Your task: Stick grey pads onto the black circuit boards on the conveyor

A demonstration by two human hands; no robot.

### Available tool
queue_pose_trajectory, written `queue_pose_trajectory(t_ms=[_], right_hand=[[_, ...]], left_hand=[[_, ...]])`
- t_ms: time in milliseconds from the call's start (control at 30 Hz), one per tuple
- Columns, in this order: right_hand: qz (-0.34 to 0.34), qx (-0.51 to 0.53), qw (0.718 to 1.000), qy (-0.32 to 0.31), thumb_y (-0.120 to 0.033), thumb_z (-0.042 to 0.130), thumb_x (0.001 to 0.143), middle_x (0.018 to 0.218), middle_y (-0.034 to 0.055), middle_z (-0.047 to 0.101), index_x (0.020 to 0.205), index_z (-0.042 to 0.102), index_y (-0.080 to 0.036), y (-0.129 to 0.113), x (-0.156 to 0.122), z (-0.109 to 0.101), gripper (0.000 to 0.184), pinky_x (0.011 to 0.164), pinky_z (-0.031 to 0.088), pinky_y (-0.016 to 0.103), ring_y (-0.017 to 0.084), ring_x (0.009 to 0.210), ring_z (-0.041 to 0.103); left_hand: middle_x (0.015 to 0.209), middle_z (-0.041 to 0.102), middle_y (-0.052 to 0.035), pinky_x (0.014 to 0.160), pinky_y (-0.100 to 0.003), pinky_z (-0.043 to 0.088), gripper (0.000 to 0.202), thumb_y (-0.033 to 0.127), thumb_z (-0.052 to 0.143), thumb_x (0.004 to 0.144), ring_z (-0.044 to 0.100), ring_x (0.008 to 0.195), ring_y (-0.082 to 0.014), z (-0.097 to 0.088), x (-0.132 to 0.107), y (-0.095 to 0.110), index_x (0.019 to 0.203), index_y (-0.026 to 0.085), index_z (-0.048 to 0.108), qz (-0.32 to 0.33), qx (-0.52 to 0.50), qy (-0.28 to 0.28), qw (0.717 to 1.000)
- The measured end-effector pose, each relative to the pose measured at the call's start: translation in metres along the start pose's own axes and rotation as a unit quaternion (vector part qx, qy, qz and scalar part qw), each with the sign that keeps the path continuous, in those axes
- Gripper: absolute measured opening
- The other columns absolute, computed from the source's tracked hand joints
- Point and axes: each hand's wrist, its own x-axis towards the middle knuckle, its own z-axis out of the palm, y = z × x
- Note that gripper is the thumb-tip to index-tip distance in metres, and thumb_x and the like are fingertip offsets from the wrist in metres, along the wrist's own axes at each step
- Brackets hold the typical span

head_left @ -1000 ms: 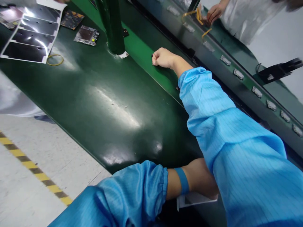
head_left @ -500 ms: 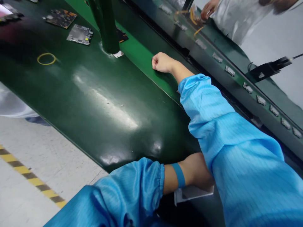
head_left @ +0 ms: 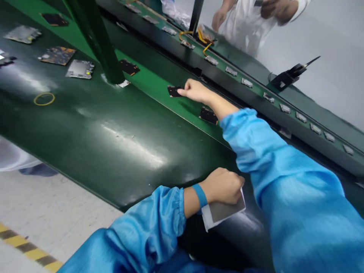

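Observation:
My right hand (head_left: 197, 91) is stretched out over the bright green strip, its thumb and fingers closed on the edge of a black circuit board (head_left: 173, 91). Below the wrist lies another dark circuit board (head_left: 209, 115) on the same strip. Near the front edge, my left hand (head_left: 224, 185), with a blue band round the wrist, is closed on a flat grey piece with white edges (head_left: 227, 211). Its fingertips are hidden, and I cannot tell what kind of thing this piece is.
A green post (head_left: 99, 45) rises from the table (head_left: 93, 159). Beyond it lie more circuit boards (head_left: 58, 55) and a yellow ring (head_left: 44, 99). Small metal parts (head_left: 247, 82) line the far rail, with a black device (head_left: 288, 77) behind. Across stands a person in white (head_left: 241, 26).
The view has shifted, showing more of the table's far left. My right hand has opened out from a curled pose, exposing the board at its fingers. More of my left hand and its grey piece shows.

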Motion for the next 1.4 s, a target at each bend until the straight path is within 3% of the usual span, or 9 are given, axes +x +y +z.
queue_pose_trajectory(t_ms=[133, 200, 300, 400, 533, 667, 967, 1200, 1400], right_hand=[[0.018, 0.062, 0.998, -0.016, -0.047, 0.069, 0.092, 0.072, -0.0002, 0.055, 0.076, 0.055, -0.024, 0.017, -0.148, -0.042, 0.031, 0.072, 0.043, 0.036, 0.020, 0.069, 0.050], [0.055, 0.133, 0.989, 0.038, -0.056, 0.065, 0.095, 0.077, 0.0005, 0.058, 0.078, 0.060, -0.026, 0.033, -0.227, -0.051, 0.035, 0.074, 0.043, 0.037, 0.022, 0.073, 0.054], [0.151, 0.249, 0.944, 0.158, -0.061, 0.063, 0.095, 0.095, 0.0042, 0.068, 0.091, 0.068, -0.032, 0.047, -0.323, -0.041, 0.030, 0.081, 0.050, 0.042, 0.028, 0.088, 0.063], [0.161, 0.329, 0.918, 0.152, -0.057, 0.073, 0.089, 0.107, 0.0064, 0.070, 0.112, 0.068, -0.035, 0.043, -0.372, -0.015, 0.032, 0.089, 0.054, 0.046, 0.030, 0.099, 0.067], [0.137, 0.400, 0.882, 0.206, -0.045, 0.077, 0.089, 0.097, 0.0034, 0.066, 0.106, 0.063, -0.032, 0.034, -0.380, 0.008, 0.025, 0.081, 0.054, 0.040, 0.025, 0.088, 0.066], [0.121, 0.446, 0.863, 0.202, -0.042, 0.078, 0.088, 0.093, 0.0010, 0.066, 0.112, 0.059, -0.031, 0.033, -0.376, 0.008, 0.032, 0.074, 0.052, 0.036, 0.021, 0.082, 0.064], [0.139, 0.509, 0.816, 0.235, -0.039, 0.080, 0.081, 0.078, -0.0007, 0.069, 0.089, 0.068, -0.025, 0.031, -0.373, 0.006, 0.020, 0.062, 0.048, 0.031, 0.015, 0.064, 0.059], [0.128, 0.474, 0.833, 0.256, -0.044, 0.080, 0.080, 0.074, 0.0014, 0.070, 0.086, 0.073, -0.016, 0.032, -0.373, 0.009, 0.029, 0.060, 0.047, 0.027, 0.012, 0.062, 0.059], [0.120, 0.450, 0.855, 0.230, -0.051, 0.081, 0.083, 0.069, 0.0008, 0.066, 0.083, 0.072, -0.015, 0.031, -0.377, 0.008, 0.036, 0.058, 0.043, 0.027, 0.012, 0.059, 0.055]], left_hand=[[0.088, 0.076, -0.0058, 0.064, -0.035, 0.044, 0.011, 0.021, 0.056, 0.090, 0.071, 0.078, -0.0227, -0.009, 0.001, -0.005, 0.083, 0.019, 0.065, -0.048, -0.013, 0.031, 0.998], [0.082, 0.073, -0.0043, 0.065, -0.032, 0.043, 0.013, 0.021, 0.057, 0.089, 0.068, 0.075, -0.0206, -0.011, 0.002, -0.009, 0.077, 0.020, 0.060, -0.093, -0.041, 0.080, 0.992], [0.070, 0.063, -0.0003, 0.064, -0.029, 0.039, 0.020, 0.025, 0.056, 0.091, 0.059, 0.067, -0.0166, -0.014, 0.006, -0.017, 0.072, 0.021, 0.053, -0.174, -0.130, 0.172, 0.961], [0.066, 0.056, 0.0026, 0.060, -0.025, 0.037, 0.022, 0.036, 0.057, 0.093, 0.052, 0.063, -0.0141, -0.019, 0.009, -0.022, 0.076, 0.021, 0.055, -0.224, -0.251, 0.236, 0.912], [0.072, 0.062, 0.0016, 0.060, -0.024, 0.043, 0.033, 0.051, 0.071, 0.084, 0.055, 0.065, -0.0139, -0.026, 0.012, -0.020, 0.083, 0.020, 0.061, -0.242, -0.358, 0.217, 0.875], [0.087, 0.075, -0.0036, 0.066, -0.026, 0.050, 0.040, 0.051, 0.085, 0.074, 0.063, 0.072, -0.0169, -0.030, 0.011, -0.019, 0.093, 0.018, 0.072, -0.288, -0.381, 0.155, 0.865], [0.083, 0.078, -0.0043, 0.063, -0.027, 0.051, 0.037, 0.051, 0.088, 0.073, 0.063, 0.068, -0.0164, -0.033, 0.007, -0.031, 0.084, 0.017, 0.079, -0.326, -0.328, 0.200, 0.864], [0.092, 0.082, -0.0073, 0.066, -0.026, 0.055, 0.051, 0.052, 0.096, 0.063, 0.070, 0.074, -0.0185, -0.034, 0.008, -0.034, 0.098, 0.017, 0.084, -0.306, -0.356, 0.173, 0.866], [0.076, 0.078, -0.0051, 0.057, -0.024, 0.050, 0.039, 0.051, 0.092, 0.067, 0.063, 0.062, -0.0152, -0.035, 0.009, -0.033, 0.079, 0.015, 0.081, -0.329, -0.320, 0.189, 0.868]])
